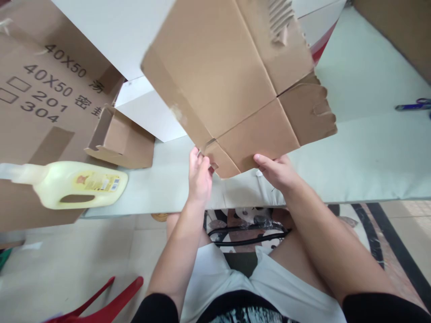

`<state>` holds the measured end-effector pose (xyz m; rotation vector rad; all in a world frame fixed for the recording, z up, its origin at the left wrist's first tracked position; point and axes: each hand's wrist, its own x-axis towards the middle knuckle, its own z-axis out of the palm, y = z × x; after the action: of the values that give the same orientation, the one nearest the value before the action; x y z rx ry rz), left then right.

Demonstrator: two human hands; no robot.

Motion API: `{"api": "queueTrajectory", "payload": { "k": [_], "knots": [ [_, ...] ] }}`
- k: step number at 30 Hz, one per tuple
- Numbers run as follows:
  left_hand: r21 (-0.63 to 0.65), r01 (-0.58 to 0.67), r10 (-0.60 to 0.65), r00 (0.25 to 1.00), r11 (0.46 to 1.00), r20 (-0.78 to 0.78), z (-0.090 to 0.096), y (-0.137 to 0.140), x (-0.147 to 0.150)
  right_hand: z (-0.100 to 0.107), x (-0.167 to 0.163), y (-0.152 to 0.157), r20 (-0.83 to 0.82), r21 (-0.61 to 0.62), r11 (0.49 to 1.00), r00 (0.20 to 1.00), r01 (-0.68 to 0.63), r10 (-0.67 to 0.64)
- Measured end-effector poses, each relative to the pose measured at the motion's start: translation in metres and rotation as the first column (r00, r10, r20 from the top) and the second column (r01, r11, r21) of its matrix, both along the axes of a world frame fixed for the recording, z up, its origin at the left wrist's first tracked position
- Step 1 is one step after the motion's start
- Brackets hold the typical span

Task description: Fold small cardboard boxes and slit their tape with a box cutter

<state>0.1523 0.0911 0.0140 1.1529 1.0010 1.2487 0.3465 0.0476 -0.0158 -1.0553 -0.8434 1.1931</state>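
A large creased sheet of brown cardboard (218, 67) is held up in front of me, tilted, with its near edge low over the table. Torn edges and a patch of bare corrugation show along its right side. My left hand (200, 175) pinches a small flap at the near left corner. Gripping the near edge further right is my right hand (274, 170), thumb on the face and fingers hidden behind it. Below the sheet, beside the right hand, a small white piece is partly visible and too small to name.
A yellow jug-shaped bottle (101, 181) lies at the left, close to a small open cardboard box (131, 139). Behind them stands a big printed carton (20, 121). White boxes (151, 107) are behind the sheet. Purple-handled scissors (414, 106) lie at the right on the pale tablecloth (370, 161).
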Motion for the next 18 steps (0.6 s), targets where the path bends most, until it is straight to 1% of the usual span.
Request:
{"api": "queueTrajectory", "payload": {
  "k": [2,3,4,5,6,8,9,10,11,12,14,15,17,18],
  "knots": [
    [0.031,-0.004,0.010,0.983,1.000,-0.186,-0.018,0.002,-0.019,-0.001,0.001,0.001,-0.007,-0.003,0.998,0.998,0.060,-0.060],
    [0.075,-0.017,0.040,0.946,0.997,-0.322,-0.029,0.003,-0.029,-0.001,0.002,0.002,-0.014,-0.003,0.996,0.996,0.091,-0.091],
    [0.118,-0.022,0.075,0.881,0.993,-0.467,-0.039,0.003,-0.039,-0.001,0.003,0.002,-0.026,0.000,0.992,0.992,0.123,-0.123],
    [0.161,-0.016,0.110,0.801,0.987,-0.589,-0.048,0.003,-0.048,0.000,0.003,0.002,-0.042,0.009,0.987,0.986,0.161,-0.161],
    [0.211,0.007,0.141,0.722,0.977,-0.677,-0.057,0.002,-0.056,0.002,0.004,0.003,-0.056,0.024,0.977,0.977,0.210,-0.208],
    [0.270,0.073,0.168,0.623,0.960,-0.764,-0.071,0.000,-0.064,0.008,0.006,0.003,-0.069,0.075,0.942,0.944,0.326,-0.322],
    [0.278,0.106,0.166,0.586,0.955,-0.793,-0.077,-0.002,-0.065,0.012,0.009,0.003,-0.070,0.108,0.913,0.919,0.393,-0.388],
    [0.276,0.137,0.159,0.549,0.951,-0.821,-0.082,-0.004,-0.065,0.015,0.013,0.003,-0.067,0.140,0.871,0.883,0.470,-0.465],
    [0.273,0.159,0.157,0.511,0.949,-0.845,-0.085,-0.005,-0.063,0.017,0.019,0.003,-0.061,0.165,0.815,0.830,0.556,-0.554],
    [0.272,0.173,0.161,0.476,0.947,-0.864,-0.088,-0.007,-0.061,0.018,0.027,0.002,-0.050,0.179,0.741,0.758,0.647,-0.650],
    [0.281,0.183,0.182,0.426,0.942,-0.886,-0.091,-0.009,-0.056,0.014,0.047,0.002,-0.004,0.184,0.557,0.567,0.810,-0.824],
    [0.288,0.183,0.192,0.415,0.940,-0.890,-0.091,-0.010,-0.054,0.010,0.059,0.003,0.039,0.183,0.468,0.470,0.864,-0.882],
    [0.297,0.187,0.200,0.409,0.937,-0.890,-0.091,-0.010,-0.053,-0.002,0.084,0.004,0.153,0.186,0.361,0.336,0.914,-0.929],
    [0.298,0.190,0.201,0.408,0.935,-0.890,-0.091,-0.010,-0.053,-0.009,0.096,0.005,0.228,0.186,0.324,0.280,0.927,-0.932]
  ]
}}
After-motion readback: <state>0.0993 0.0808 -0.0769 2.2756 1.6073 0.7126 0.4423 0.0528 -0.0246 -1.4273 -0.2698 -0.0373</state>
